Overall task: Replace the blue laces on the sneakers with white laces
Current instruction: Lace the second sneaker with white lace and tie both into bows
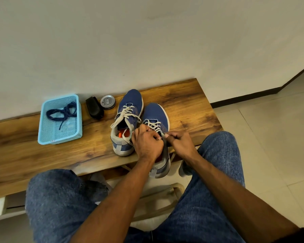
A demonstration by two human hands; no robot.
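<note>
- Nearest, the person's two knees in blue jeans (60, 199) flank a gap where pale chair rails show below the bench edge.
- The left hand (146, 142) and right hand (180, 142) meet over the near end of the right sneaker (156, 118), fingers curled, each pinching the white lace (154, 125) at the top eyelets.
- That sneaker's heel hangs past the near edge of the wooden bench (42, 155); its toe points far.
- Just left, touching or nearly so, the left sneaker (128, 120) sits fully on the bench, white lace threaded, ends loose over its collar.
- Bare wood lies to the right of the shoes up to the bench's right end, and between the shoes and the light blue basket (60, 135) at left.
- The blue laces (61, 112) lie tangled in the basket's far half.
- Farther, a black brush-like object (94, 107) and a round tin (108, 102) sit near the wall.
- A plain pale wall (147, 41) backs the bench; tiled floor (270, 137) opens to the right.
</note>
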